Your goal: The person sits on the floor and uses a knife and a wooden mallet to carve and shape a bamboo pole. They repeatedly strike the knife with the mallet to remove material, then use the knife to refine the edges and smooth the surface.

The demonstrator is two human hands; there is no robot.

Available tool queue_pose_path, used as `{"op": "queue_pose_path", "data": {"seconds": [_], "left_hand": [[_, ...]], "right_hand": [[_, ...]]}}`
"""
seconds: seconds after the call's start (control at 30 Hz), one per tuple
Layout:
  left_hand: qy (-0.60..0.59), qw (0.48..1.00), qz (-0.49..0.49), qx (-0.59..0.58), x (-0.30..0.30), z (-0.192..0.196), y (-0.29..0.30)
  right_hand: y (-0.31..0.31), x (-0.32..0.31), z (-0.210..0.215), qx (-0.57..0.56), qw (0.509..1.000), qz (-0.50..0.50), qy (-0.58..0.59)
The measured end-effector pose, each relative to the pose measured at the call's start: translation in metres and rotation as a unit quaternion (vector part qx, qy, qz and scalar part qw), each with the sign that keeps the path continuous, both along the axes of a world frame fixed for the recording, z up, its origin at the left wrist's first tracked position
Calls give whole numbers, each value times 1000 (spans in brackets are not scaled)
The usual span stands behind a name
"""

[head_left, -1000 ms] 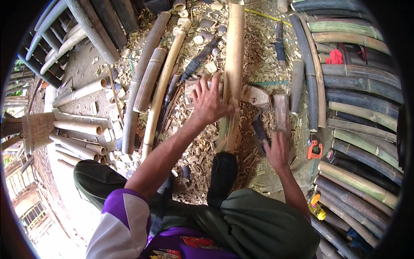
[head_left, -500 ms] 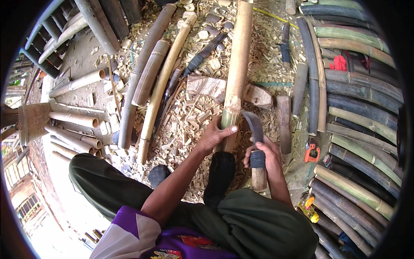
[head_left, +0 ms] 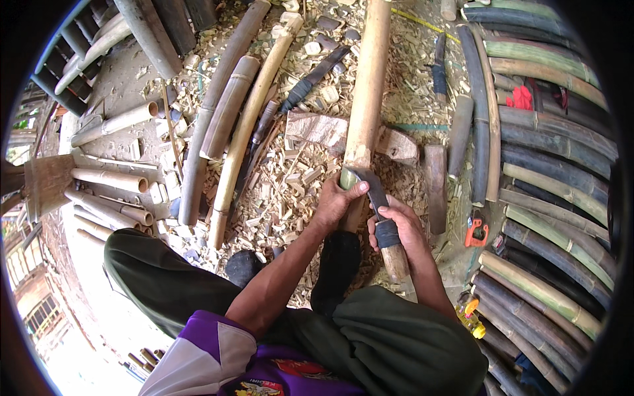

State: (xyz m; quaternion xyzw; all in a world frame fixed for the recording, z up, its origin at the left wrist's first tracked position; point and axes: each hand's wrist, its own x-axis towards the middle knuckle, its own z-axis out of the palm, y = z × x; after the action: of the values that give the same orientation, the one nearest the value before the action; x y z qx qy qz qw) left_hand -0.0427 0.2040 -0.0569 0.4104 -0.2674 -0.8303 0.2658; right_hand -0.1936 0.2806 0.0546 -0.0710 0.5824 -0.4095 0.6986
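My left hand (head_left: 338,201) grips the near end of a long tan bamboo pole (head_left: 367,86) that runs away from me over a wooden chopping block (head_left: 317,129). My right hand (head_left: 399,228) is closed around the taped wooden handle of a curved chopping knife (head_left: 375,191). Its dark blade rests against the pole's green near end, right beside my left thumb. My dark shoe (head_left: 335,267) sits just below the pole's end.
Wood chips (head_left: 290,191) cover the ground. Cut bamboo pieces (head_left: 228,105) lie to the left, and another knife (head_left: 314,76) rests beyond the block. Curved bamboo slats (head_left: 555,165) stack on the right, with an orange tool (head_left: 475,232) and a yellow bottle (head_left: 470,317) near them.
My left hand came back from the far pole to grip its near end. My right hand picked up the knife and set its blade against the pole.
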Motion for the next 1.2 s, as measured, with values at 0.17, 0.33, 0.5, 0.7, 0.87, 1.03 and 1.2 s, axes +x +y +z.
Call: {"op": "queue_pose_path", "data": {"seconds": [0.17, 0.33, 0.5, 0.7, 0.87, 1.03, 1.2], "left_hand": [[-23, 999, -8, 36, -1, -4, -5], [38, 997, -39, 52, 6, -18, -10], [17, 997, -38, 72, 4, -14, -7], [72, 994, -20, 79, 7, -20, -6], [44, 996, 13, 81, 1, -24, 0], [23, 997, -3, 77, -3, -16, -3], [57, 995, -28, 80, 7, -14, -9]], "right_hand": [[3, 4, -1, -23, 1000, 5, 20], [-13, 4, 18, 17, 1000, 18, -2], [-10, 8, 12, -2, 1000, 10, 8], [-13, 11, 20, 24, 1000, 11, 7], [-7, 3, 6, -1, 999, 21, 25], [1, 16, -2, -34, 996, -9, 79], [-11, 5, 10, 15, 1000, 19, 4]]}}
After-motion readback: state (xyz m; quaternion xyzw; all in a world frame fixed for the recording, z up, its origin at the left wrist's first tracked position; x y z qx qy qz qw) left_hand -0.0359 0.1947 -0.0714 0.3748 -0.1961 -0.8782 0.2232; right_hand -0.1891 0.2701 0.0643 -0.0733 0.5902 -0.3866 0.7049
